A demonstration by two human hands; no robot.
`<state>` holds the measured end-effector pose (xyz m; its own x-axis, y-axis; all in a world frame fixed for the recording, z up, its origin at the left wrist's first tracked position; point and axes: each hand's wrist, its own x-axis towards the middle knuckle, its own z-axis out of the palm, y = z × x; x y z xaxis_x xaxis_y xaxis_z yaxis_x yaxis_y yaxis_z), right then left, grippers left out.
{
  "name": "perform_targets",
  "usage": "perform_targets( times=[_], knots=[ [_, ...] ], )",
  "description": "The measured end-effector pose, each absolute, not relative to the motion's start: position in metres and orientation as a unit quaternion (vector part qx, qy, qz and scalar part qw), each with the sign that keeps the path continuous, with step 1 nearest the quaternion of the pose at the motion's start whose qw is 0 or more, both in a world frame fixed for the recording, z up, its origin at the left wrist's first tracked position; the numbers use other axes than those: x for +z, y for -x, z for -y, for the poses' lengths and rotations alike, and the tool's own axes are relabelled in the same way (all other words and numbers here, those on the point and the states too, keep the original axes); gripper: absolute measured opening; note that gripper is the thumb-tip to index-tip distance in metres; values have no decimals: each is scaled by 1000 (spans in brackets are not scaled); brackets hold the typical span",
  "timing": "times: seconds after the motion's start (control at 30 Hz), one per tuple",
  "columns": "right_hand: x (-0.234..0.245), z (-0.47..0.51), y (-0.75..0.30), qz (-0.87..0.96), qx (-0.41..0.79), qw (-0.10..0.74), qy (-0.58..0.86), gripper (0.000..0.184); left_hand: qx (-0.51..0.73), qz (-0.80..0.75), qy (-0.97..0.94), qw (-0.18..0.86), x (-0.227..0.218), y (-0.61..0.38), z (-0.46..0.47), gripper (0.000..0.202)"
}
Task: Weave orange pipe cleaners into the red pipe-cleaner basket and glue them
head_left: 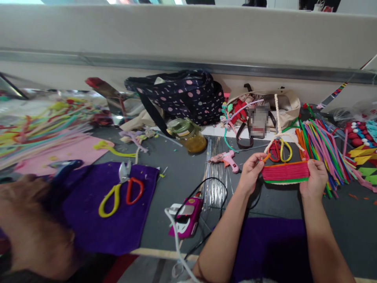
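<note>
A ribbed pink panel (285, 173), made of chenille stems laid side by side with an orange top edge and a green and pale bottom edge, is held up between my hands. My left hand (251, 171) pinches its left end, where a short orange stem pokes out. On the right end, the thumb and fingers of my right hand (315, 179) are closed. Just behind the panel lie red-and-yellow-handled scissors (285, 151) and a white braided stem piece (277, 114). To the left rests a pink glue gun (226, 159).
Coloured chenille stems (326, 149) are heaped at right, clear sticks (216, 177) mid-table. A magenta power box (188, 216) with cables, a glass jar (188, 135) and a dotted bag (185, 94) stand leftward. A co-worker's blurred hand (26, 212) is near other scissors (122, 188) on purple cloth.
</note>
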<state>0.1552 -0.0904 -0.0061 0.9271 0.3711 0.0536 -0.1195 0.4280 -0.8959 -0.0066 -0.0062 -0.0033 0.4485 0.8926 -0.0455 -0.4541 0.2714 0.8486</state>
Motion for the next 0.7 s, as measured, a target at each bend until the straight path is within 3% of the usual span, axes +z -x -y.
perform_targets(
  times=[0.23, 0.47, 0.7],
  knots=[
    [-2, 91, -155, 118, 125, 836, 521, 31, 424, -285, -461, 725, 1, 9, 9, 25],
    [0, 91, -154, 127, 104, 830, 533, 29, 512, -306, -452, 663, -7, 8, 2, 17],
    [-2, 91, -152, 137, 111, 830, 530, 27, 516, -316, -368, 706, -13, 8, -2, 22]
  ],
)
